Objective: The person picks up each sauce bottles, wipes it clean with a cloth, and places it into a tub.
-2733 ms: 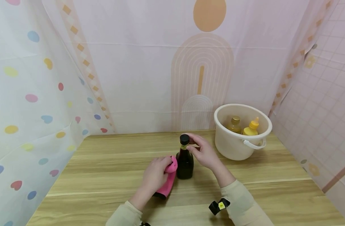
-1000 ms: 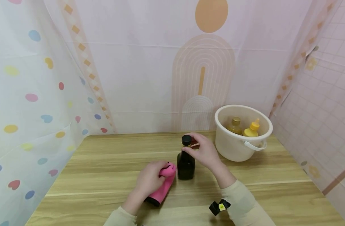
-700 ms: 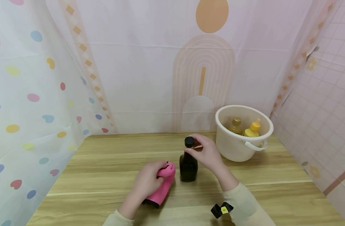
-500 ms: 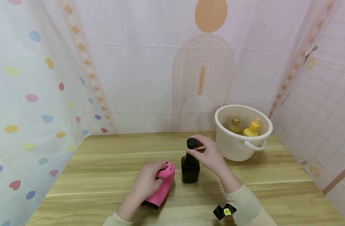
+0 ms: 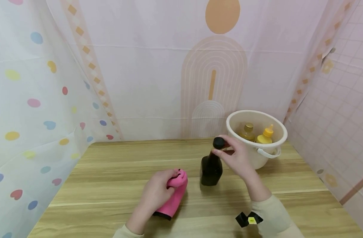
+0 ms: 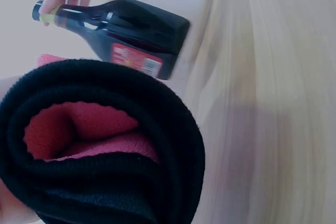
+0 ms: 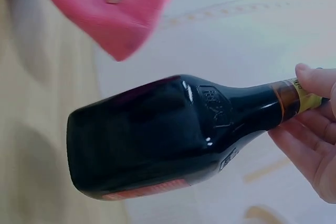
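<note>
Pinching the dark bottle's point(image 5: 211, 169) neck, right hand point(image 5: 236, 158); left hand point(image 5: 156, 193) grips pink cloth point(image 5: 173, 199).

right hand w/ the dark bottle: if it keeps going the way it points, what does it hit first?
Probably the white bucket: the right hand, gripping the dark bottle by its neck, points up-right toward its near wall. Depth between them is unclear.

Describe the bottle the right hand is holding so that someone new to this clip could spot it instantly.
On the light wooden table, just left of the cream plastic bucket, the right hand pinches the neck of a dark glass bottle with a black cap. Unlike the two yellow-topped bottles inside the bucket, it is nearly black and outside it, right of the pink cloth.
</note>
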Motion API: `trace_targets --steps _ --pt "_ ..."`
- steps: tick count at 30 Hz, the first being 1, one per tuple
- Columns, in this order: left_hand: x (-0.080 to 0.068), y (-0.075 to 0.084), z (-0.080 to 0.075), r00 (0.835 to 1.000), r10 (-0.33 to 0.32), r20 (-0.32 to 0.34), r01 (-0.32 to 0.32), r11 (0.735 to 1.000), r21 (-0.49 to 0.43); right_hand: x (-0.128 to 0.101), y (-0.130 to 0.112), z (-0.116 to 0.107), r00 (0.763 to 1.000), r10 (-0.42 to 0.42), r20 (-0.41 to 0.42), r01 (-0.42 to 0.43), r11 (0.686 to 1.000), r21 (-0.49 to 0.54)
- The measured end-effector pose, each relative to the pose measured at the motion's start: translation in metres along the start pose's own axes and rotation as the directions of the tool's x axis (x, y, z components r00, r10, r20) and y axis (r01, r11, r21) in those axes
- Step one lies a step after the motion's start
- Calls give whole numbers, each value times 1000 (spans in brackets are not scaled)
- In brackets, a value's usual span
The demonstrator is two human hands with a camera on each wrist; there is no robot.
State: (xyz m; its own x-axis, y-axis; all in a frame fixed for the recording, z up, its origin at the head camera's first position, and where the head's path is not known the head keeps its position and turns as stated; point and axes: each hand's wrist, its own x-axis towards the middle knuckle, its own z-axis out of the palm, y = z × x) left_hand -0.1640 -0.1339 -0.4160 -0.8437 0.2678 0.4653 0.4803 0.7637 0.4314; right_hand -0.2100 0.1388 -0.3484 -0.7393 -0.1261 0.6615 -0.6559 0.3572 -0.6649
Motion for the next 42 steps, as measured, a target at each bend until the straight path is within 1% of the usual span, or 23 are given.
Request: trace_targets --steps 3,6,11,14,18,20,23,26,29,31,33,38,42 --pt "2 5 3 1000 15 -9 -15 1000 -18 12 -9 -15 998 -11 -54 10 1000 -18" --pt "3 10 8 999 45 -18 -45 998 -44 25 -18 -31 995 -25 -98 22 999 -30" --pt "5 19 16 997 77 -2 -77 995 -66 47 -38 -56 987 -32 -156 27 999 -38" --pt "4 22 17 996 86 -3 -86 994 -68 61 -50 -71 980 -24 -197 17 999 -41" --pt "2 22 16 996 88 -5 -88 994 -71 78 -60 -92 964 -65 -259 40 994 -100" --pt "1 20 15 997 79 -3 -79 994 -73 85 -61 -101 952 -98 -289 58 988 -143" --pt "-2 16 12 998 62 -4 -62 996 -59 95 -58 -112 932 -130 -338 75 982 -172" --pt "-4 10 7 999 51 -15 -51 998 -43 101 -52 -122 910 -133 -394 66 982 -179" --pt "-6 3 0 999 40 -37 -41 999 -30 103 -46 -129 887 -118 -447 34 981 -190" --pt "-7 -1 -4 998 29 -50 -30 999 -24 103 -41 -132 880 -107 -462 15 980 -199" --pt "-8 -5 -8 998 16 -55 -17 1000 -20 103 -36 -134 886 -97 -454 -10 974 -227" --pt "-10 -12 -16 999 -19 -43 18 1000 -6 98 -22 -138 916 -35 -399 -97 948 -304" --pt "-12 -16 -21 999 -29 -39 29 1000 3 95 -12 -137 926 10 -378 -141 937 -320"
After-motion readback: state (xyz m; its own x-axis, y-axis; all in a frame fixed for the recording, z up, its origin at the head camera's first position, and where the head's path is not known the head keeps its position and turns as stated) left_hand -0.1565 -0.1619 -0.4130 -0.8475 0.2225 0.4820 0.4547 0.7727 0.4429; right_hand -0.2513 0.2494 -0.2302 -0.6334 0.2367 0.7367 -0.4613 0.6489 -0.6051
